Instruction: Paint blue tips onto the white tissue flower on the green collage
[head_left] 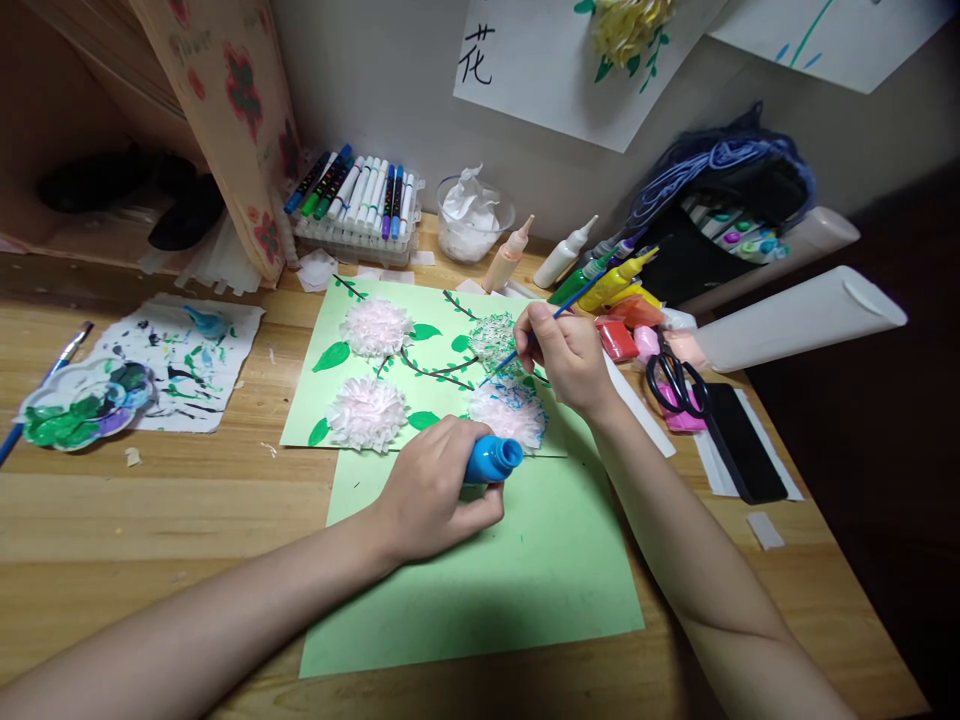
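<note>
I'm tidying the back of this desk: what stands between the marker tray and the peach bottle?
The head view shows a clear bowl of crumpled white tissue between them.

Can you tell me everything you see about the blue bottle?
The bottle is blue, shiny and plastic-looking, with a short neck and a round, open mouth; no cap is on it. The left hand grips it, tilted over the green paper, its mouth towards the picture's right. The hand hides its other end.
</note>
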